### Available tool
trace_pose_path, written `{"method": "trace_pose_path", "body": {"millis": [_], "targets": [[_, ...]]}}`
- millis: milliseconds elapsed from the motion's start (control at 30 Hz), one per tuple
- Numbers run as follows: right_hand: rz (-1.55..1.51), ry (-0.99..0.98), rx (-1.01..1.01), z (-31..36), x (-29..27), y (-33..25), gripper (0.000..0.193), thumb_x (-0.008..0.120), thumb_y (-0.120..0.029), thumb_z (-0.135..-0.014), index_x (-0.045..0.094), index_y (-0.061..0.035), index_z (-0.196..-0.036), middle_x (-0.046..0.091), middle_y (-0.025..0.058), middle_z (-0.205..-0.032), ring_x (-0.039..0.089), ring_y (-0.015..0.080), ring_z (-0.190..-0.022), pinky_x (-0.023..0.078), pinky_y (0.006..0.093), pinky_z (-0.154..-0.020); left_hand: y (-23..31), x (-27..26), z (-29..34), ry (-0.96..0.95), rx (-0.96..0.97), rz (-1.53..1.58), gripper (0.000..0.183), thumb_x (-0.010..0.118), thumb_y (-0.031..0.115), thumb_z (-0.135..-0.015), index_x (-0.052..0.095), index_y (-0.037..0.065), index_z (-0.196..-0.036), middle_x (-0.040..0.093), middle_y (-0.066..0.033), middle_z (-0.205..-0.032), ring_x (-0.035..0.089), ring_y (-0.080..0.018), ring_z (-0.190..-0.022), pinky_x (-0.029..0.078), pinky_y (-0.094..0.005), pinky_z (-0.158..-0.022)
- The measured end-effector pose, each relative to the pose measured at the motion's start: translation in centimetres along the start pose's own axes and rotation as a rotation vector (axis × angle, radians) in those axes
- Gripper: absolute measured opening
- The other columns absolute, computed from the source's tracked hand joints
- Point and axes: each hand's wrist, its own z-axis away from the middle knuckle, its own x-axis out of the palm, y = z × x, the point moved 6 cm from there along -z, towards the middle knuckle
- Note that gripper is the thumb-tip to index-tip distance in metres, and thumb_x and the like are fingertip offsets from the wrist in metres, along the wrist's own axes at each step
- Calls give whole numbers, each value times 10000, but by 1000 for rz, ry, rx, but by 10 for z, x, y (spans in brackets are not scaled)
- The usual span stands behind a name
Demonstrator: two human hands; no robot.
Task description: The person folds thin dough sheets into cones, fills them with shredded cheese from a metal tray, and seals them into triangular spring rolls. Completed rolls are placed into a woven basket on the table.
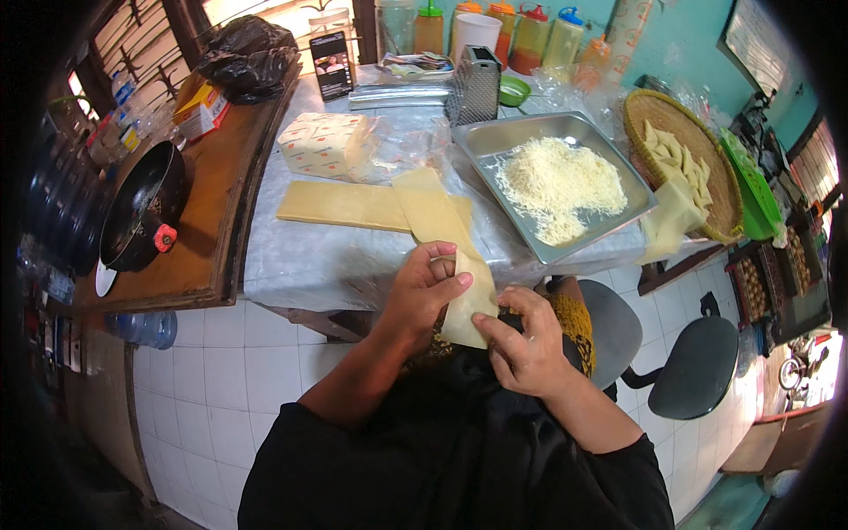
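A long strip of thin dough sheet point(450, 221) runs from the table down toward my lap. My left hand point(431, 283) pinches its left edge between thumb and fingers. Lower down, my right hand point(527, 340) grips the strip's right edge near its bottom end. The strip's far end lies across a flat stack of dough sheets point(340, 205) on the table. To the right of the strip stands a metal tray point(555, 252) with a heap of grated cheese point(561, 185) in it.
Behind the stack sit a wrapped block point(325, 146) and a box grater point(475, 88). A woven round tray point(649, 110) with folded dough pieces point(676, 163) is at right. A phone point(331, 66) leans upright at the back. A black pan point(141, 208) rests on the left wooden table.
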Motion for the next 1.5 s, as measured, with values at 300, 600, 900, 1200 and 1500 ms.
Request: {"method": "trace_pose_path", "body": {"millis": [300,600,900,1200,1500], "targets": [[-421,209,60,14,-32,0,172,595,-101,-761,602,-29,-917,570,164,-985,570,324,-866,448,400,-778,8,65,48,-316,-75,358,358,506,-4,-890,386,91,-1214,522,-163,-1155,578,-204,-970,515,-353,-783],[-723,269,289,27,-44,10,198,611,-112,-768,559,29,-897,576,199,-988,558,279,-890,440,359,-782,13,93,50,-404,133,233,338,504,-52,-876,392,43,-1180,497,-140,-1170,554,-189,-1024,512,-334,-831],[-1436,609,834,50,-43,45,153,532,-126,-801,558,25,-805,584,106,-871,542,188,-835,398,302,-791,13,118,62,-444,932,-736,268,634,-62,-710,604,33,-959,567,-125,-960,571,-283,-877,461,-346,-792],[-1478,626,809,51,-44,36,220,501,-155,-838,564,35,-928,587,114,-951,542,176,-855,405,300,-793,3,114,56,-379,952,-839,416,652,-17,-723,599,26,-1133,531,-142,-1097,543,-296,-987,448,-372,-877],[-1187,516,592,59,-44,41,129,564,-26,-754,538,-24,-880,508,63,-955,474,150,-898,355,263,-807,-7,122,50,-470,918,-885,498,647,8,-733,560,-7,-1223,479,-201,-1246,513,-334,-1107,418,-407,-930]]}}
